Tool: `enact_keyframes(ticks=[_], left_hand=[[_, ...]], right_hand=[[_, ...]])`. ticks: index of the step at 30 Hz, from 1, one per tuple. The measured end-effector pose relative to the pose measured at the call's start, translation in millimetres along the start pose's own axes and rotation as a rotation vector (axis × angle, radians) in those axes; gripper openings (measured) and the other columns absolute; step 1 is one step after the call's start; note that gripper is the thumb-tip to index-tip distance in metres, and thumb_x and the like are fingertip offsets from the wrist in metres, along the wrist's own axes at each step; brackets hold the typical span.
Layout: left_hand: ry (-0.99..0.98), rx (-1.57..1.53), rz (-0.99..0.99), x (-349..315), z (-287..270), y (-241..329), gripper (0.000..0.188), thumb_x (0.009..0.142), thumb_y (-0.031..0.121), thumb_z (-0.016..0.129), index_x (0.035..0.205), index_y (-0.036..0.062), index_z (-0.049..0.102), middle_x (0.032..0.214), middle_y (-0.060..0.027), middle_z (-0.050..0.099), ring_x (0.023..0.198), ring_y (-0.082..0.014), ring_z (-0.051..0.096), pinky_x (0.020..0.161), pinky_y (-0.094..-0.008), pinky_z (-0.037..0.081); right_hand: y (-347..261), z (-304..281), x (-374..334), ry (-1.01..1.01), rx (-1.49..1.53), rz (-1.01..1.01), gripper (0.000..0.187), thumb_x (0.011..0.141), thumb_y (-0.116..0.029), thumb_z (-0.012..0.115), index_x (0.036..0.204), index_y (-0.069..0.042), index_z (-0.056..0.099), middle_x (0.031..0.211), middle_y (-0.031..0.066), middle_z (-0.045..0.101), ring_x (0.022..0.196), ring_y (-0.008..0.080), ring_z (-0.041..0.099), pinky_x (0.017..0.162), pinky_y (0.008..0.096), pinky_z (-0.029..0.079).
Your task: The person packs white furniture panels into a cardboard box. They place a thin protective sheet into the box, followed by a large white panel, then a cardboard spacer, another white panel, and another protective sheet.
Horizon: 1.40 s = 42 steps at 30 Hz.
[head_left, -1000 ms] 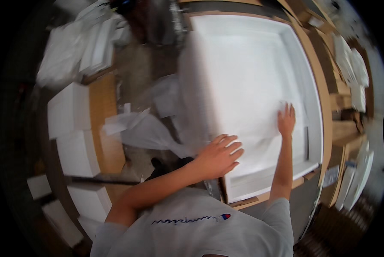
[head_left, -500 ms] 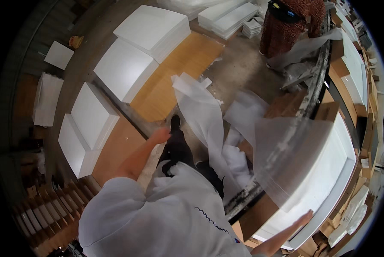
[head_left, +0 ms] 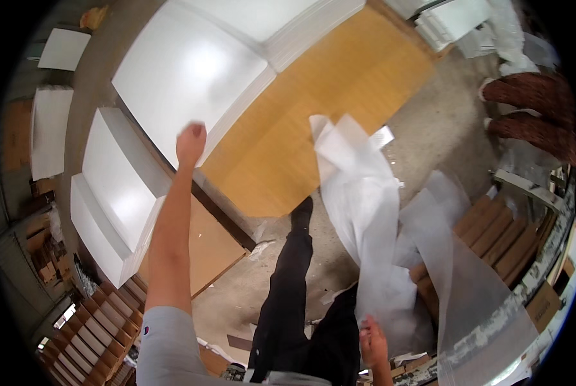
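My left hand (head_left: 191,143) is closed in a loose fist above the near edge of a stack of white panels (head_left: 191,71). Nothing shows in it, and whether it touches the stack I cannot tell. My right hand (head_left: 373,344) hangs low beside my leg, near a long sheet of thin white packing foam (head_left: 362,193). Its fingers look bent and are smeared by motion; no object shows in them. The white stacks stand along a yellow-brown wooden board (head_left: 326,109).
More white panels (head_left: 121,174) stand at the left, beside a brown board (head_left: 211,241). Brown cartons or strips (head_left: 494,231) lie at the right under draped foam (head_left: 474,289). A person in patterned brown trousers (head_left: 532,109) stands at the far right. Slotted brown racks (head_left: 92,328) fill the lower left.
My view has turned and come nearer the white stacks. My left hand has swung forward over a stack. My right hand has left the white panel on the right-hand bench and dropped beside my leg.
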<state>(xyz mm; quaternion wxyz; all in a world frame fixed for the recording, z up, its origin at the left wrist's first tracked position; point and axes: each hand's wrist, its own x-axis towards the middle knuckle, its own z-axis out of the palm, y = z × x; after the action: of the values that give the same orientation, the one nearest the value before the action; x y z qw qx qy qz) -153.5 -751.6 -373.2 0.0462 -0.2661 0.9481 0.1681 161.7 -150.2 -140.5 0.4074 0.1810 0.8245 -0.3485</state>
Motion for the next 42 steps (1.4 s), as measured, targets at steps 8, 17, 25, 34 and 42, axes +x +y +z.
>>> enact_keyframes(ticks=[8, 17, 25, 34, 42], left_hand=[[0.496, 0.222, 0.102, 143, 149, -64, 0.056, 0.092, 0.042, 0.055, 0.135, 0.0071, 0.047, 0.142, -0.0163, 0.043, 0.129, -0.0344, 0.041, 0.104, -0.0450, 0.035], [0.186, 0.178, 0.221, 27, 160, -41, 0.081, 0.084, 0.036, 0.063, 0.147, 0.0046, 0.024, 0.154, -0.0169, 0.021, 0.141, -0.0371, 0.020, 0.113, -0.0508, 0.019], [0.009, 0.244, 0.183, -90, 127, -63, 0.073, 0.075, -0.012, 0.044, 0.145, 0.0001, 0.026, 0.152, -0.0221, 0.023, 0.140, -0.0417, 0.020, 0.114, -0.0510, 0.020], [-0.145, 0.108, 0.301, -210, -177, 56, 0.086, 0.063, -0.012, 0.055, 0.144, 0.0029, 0.032, 0.145, -0.0219, 0.036, 0.134, -0.0416, 0.033, 0.110, -0.0507, 0.030], [0.031, 0.088, 0.314, -185, -450, 116, 0.036, 0.081, 0.012, 0.063, 0.116, 0.0045, 0.062, 0.088, -0.0250, 0.064, 0.081, -0.0426, 0.062, 0.071, -0.0446, 0.049]], right_hand=[[140, 49, 41, -0.061, 0.702, 0.717, 0.074, 0.090, -0.052, 0.056, 0.141, -0.003, 0.036, 0.114, 0.0186, 0.060, 0.099, 0.0321, 0.064, 0.085, 0.0411, 0.053], [7, 102, 137, -0.125, 0.654, 0.486, 0.059, 0.099, -0.052, 0.033, 0.126, -0.002, 0.047, 0.095, 0.0131, 0.066, 0.085, 0.0206, 0.064, 0.076, 0.0310, 0.048], [-21, 79, 119, -0.121, 0.639, 0.320, 0.040, 0.101, -0.033, 0.040, 0.123, -0.002, 0.052, 0.096, 0.0108, 0.067, 0.085, 0.0174, 0.064, 0.075, 0.0284, 0.048], [2, 38, 43, 0.070, 0.738, 0.358, 0.034, 0.096, -0.035, 0.051, 0.116, -0.008, 0.056, 0.087, 0.0065, 0.066, 0.077, 0.0148, 0.062, 0.068, 0.0278, 0.047], [-39, 63, 25, -0.132, 0.736, 0.024, 0.029, 0.097, -0.032, 0.049, 0.113, -0.009, 0.057, 0.087, 0.0066, 0.067, 0.076, 0.0150, 0.063, 0.068, 0.0274, 0.048]])
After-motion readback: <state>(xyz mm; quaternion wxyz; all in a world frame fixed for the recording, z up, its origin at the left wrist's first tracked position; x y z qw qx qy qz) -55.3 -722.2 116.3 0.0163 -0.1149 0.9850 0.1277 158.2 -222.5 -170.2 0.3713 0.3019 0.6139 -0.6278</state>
